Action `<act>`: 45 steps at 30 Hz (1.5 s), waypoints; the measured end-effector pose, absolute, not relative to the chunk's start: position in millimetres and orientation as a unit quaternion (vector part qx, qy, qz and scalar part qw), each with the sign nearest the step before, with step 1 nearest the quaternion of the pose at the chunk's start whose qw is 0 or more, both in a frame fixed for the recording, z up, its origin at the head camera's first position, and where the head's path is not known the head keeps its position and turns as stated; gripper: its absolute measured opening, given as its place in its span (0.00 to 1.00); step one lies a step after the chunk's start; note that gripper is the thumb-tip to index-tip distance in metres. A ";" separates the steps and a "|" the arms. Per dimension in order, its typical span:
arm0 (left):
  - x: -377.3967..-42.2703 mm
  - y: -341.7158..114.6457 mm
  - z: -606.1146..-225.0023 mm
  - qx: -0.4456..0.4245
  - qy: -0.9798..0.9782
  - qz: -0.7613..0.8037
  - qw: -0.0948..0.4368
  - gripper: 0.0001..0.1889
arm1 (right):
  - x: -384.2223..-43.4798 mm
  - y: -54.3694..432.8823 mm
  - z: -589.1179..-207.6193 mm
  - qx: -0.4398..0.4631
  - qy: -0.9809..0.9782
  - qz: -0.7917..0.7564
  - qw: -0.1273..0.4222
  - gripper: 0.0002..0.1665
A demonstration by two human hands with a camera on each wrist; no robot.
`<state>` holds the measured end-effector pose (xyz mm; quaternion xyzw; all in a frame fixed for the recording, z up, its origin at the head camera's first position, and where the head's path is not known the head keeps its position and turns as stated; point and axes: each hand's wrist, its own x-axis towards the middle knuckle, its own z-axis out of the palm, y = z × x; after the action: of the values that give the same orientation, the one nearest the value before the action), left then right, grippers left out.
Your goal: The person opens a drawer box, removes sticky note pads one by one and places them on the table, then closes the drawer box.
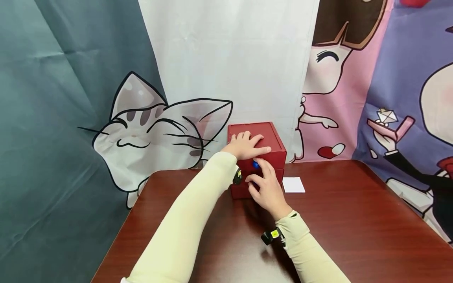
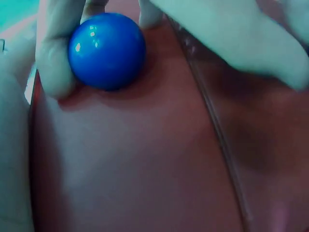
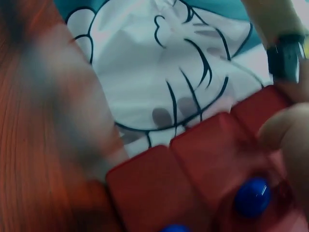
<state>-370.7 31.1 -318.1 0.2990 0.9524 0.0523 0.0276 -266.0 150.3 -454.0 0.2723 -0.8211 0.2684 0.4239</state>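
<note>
A red drawer box (image 1: 277, 162) stands at the back of the table, one drawer above another, with a shiny blue knob (image 2: 106, 50) on the upper front. My left hand (image 1: 245, 146) lies on top of the box with its fingers spread. At the front is my right hand (image 1: 268, 192), one fingertip right at the upper edge of the knob. Its other fingers are bent and spread lower down, apart from the knob. The right wrist view shows the upper knob (image 3: 253, 196) and part of a lower blue knob (image 3: 175, 228); nearby skin on the left is blurred.
A white square card (image 1: 293, 184) lies on the brown wooden table (image 1: 336, 212), just right of the box. Behind the table hangs a cartoon-printed cloth (image 1: 226, 59). Both wrists wear small black cameras.
</note>
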 end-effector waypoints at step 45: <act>-364.7 31.5 -321.3 0.300 0.952 0.063 -0.004 0.47 | -268.9 144.2 -496.2 0.152 -0.832 0.260 0.465 0.12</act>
<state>-364.7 31.5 -321.3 0.3004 0.9517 0.0635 -0.0039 -268.9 144.2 -496.2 0.1523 -0.8321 0.2603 0.4655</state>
